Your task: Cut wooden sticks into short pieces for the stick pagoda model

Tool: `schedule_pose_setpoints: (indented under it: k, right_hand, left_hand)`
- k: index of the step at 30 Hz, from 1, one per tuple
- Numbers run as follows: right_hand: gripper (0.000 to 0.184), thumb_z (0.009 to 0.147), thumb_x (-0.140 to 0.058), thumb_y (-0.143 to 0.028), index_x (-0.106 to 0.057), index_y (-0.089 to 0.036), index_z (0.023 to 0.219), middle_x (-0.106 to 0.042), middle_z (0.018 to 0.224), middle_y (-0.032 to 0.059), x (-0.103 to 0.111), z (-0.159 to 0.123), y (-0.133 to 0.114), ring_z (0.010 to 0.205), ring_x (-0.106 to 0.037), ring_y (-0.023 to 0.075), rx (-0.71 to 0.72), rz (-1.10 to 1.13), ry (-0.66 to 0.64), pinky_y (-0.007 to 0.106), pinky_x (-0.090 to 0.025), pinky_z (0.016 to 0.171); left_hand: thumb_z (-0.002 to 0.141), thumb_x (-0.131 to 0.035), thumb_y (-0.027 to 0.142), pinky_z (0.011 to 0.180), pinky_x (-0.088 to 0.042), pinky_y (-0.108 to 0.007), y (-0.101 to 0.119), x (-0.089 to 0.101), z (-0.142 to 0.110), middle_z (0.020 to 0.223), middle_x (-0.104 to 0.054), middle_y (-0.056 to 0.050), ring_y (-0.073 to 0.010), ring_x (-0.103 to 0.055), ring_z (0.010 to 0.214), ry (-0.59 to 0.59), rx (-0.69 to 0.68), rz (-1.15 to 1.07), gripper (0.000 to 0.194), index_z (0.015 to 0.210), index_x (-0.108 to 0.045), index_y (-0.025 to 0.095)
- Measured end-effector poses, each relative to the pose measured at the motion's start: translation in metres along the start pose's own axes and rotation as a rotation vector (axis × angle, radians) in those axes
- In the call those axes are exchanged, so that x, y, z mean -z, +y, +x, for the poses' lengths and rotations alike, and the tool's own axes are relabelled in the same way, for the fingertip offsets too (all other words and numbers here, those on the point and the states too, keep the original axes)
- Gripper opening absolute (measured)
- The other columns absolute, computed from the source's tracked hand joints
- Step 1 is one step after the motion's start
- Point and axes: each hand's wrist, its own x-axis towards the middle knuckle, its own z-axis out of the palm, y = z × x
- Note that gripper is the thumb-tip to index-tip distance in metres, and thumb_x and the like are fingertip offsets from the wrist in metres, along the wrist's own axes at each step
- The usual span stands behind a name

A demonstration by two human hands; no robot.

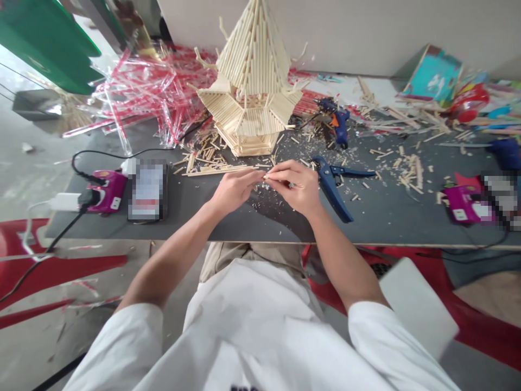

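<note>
Left grip (236, 189) and right grip (299, 187) meet, pinched together on a small stick (265, 177); the shirt (252, 315) below them bears cropped, unreadable lettering (244, 388).

Backed by a plain pale wall (366, 32), with a dark grey worktop (183, 203) before it, red seating (16, 244) at left and right, grey floor (16, 179) below

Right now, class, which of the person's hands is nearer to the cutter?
The right. The right hand is close beside the cutter, just to its left; the left hand is farther left, on the far side of the right hand.
</note>
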Motion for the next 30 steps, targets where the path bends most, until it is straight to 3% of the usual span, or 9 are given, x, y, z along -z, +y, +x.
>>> schedule_pose_setpoints:
  k: [6, 10, 13, 20, 30]
  right_hand:
    - [0.014, 0.098, -0.074, -0.041, -0.080, -0.029, 0.094, -0.080, 0.105, 0.0047, -0.001, 0.002, -0.002, 0.064, -0.063, 0.0147, -0.066, -0.034, -0.044, 0.035, -0.054, 0.063]
    - [0.016, 0.099, -0.071, -0.039, -0.076, -0.025, 0.093, -0.079, 0.102, 0.0049, 0.001, 0.004, 0.000, 0.061, -0.062, 0.0141, -0.142, -0.057, -0.098, 0.034, -0.052, 0.064]
    - [0.016, 0.099, -0.068, -0.038, -0.073, -0.024, 0.093, -0.077, 0.090, 0.0032, 0.003, 0.004, 0.003, 0.060, -0.061, 0.0149, -0.195, -0.090, -0.180, 0.034, -0.051, 0.067]
    - [0.004, 0.094, -0.067, -0.024, -0.068, -0.022, 0.091, -0.073, 0.082, 0.0018, -0.001, 0.003, 0.005, 0.066, -0.060, 0.0158, -0.181, -0.135, -0.370, 0.031, -0.046, 0.070]
    - [0.007, 0.097, -0.063, -0.019, -0.070, -0.020, 0.095, -0.072, 0.094, 0.0066, -0.004, 0.002, 0.008, 0.084, -0.064, 0.0205, -0.064, -0.199, -0.500, 0.033, -0.048, 0.080]
  left_hand:
    - [0.105, -0.046, 0.023, 0.089, -0.055, -0.029, 0.006, 0.018, 0.005, 0.109, -0.080, -0.011, -0.0188, -0.075, 0.098, -0.079, 0.034, 0.096, 0.038, 0.127, -0.077, 0.018]
    - [0.109, -0.051, 0.040, 0.096, -0.053, -0.033, 0.008, 0.038, 0.007, 0.112, -0.081, -0.009, -0.0229, -0.074, 0.104, 0.015, 0.160, 0.187, 0.036, 0.119, -0.081, 0.022]
    - [0.110, -0.048, 0.045, 0.097, -0.053, -0.037, 0.008, 0.046, 0.008, 0.110, -0.081, -0.009, -0.0245, -0.071, 0.102, -0.037, 0.174, 0.277, 0.040, 0.117, -0.081, 0.025]
    - [0.108, -0.053, 0.045, 0.094, -0.054, -0.038, 0.003, 0.047, 0.006, 0.109, -0.079, -0.011, -0.0275, -0.071, 0.108, -0.292, 0.070, 0.377, 0.037, 0.110, -0.082, 0.022]
    - [0.107, -0.051, 0.032, 0.075, -0.047, -0.034, 0.005, 0.036, 0.004, 0.113, -0.074, -0.011, -0.0255, -0.069, 0.102, -0.249, 0.117, 0.490, 0.032, 0.104, -0.081, 0.022]
